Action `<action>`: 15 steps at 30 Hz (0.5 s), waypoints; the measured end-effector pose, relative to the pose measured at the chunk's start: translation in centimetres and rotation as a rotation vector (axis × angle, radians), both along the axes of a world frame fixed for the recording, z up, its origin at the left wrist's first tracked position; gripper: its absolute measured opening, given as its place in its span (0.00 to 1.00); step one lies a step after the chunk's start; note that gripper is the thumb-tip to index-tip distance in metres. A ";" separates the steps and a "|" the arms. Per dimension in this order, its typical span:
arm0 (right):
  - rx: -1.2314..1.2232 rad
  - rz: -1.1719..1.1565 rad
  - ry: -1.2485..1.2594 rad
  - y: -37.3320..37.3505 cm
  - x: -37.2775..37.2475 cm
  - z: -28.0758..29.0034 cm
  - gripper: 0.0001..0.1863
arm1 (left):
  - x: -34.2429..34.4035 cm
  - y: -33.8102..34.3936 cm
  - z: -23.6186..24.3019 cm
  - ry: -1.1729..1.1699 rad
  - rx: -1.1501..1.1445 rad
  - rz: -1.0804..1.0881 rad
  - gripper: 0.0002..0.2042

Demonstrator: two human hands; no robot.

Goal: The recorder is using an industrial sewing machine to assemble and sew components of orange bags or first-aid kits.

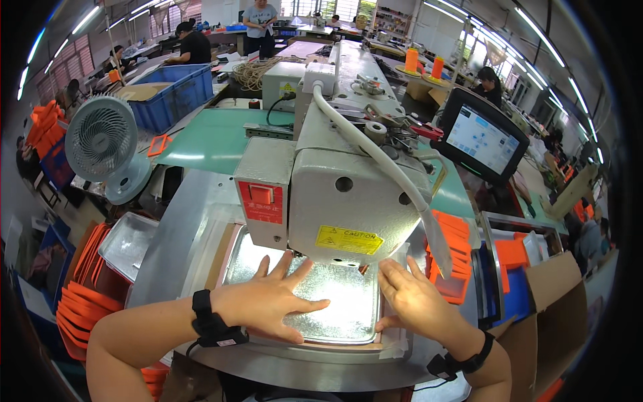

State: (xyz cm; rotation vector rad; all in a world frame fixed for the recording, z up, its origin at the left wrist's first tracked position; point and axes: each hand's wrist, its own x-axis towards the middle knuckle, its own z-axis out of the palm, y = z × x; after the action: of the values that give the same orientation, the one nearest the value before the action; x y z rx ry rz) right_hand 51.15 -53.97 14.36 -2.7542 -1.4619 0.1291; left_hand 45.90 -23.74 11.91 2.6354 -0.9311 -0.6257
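Presently, one left hand (pixel 264 301), fingers (pixel 308 306) wide, and one right hand (pixel 420 300), fingers narrower, at one silvery panel (pixel 348 301).

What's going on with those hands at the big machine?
A person is handling a shiny, silvery plate below the head of a grey machine. The left hand is spread over the plate's left part; the right hand is at its right edge. Orange pieces are stacked to the left and right, and a lit screen stands beyond.
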 end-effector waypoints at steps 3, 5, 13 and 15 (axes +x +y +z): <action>0.013 0.003 0.017 -0.3 0.1 -0.2 0.50 | 0.1 -0.2 0.0 0.017 0.000 0.003 0.38; -0.021 0.014 0.019 -0.3 0.1 0.1 0.50 | 0.0 -0.5 0.0 0.005 -0.024 0.008 0.38; 0.040 -0.001 0.017 1.3 -0.1 -0.5 0.51 | -0.3 1.6 -0.2 -0.013 -0.018 0.006 0.38; 0.017 0.004 0.019 1.8 -0.1 -0.6 0.51 | -0.4 2.3 -0.1 -0.017 -0.011 0.000 0.36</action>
State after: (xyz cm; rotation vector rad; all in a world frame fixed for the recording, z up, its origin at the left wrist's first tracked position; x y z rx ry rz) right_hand 51.05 -52.16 13.76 -2.7288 -1.4577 0.1426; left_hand 45.51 -21.44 11.80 2.6353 -0.9365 -0.5976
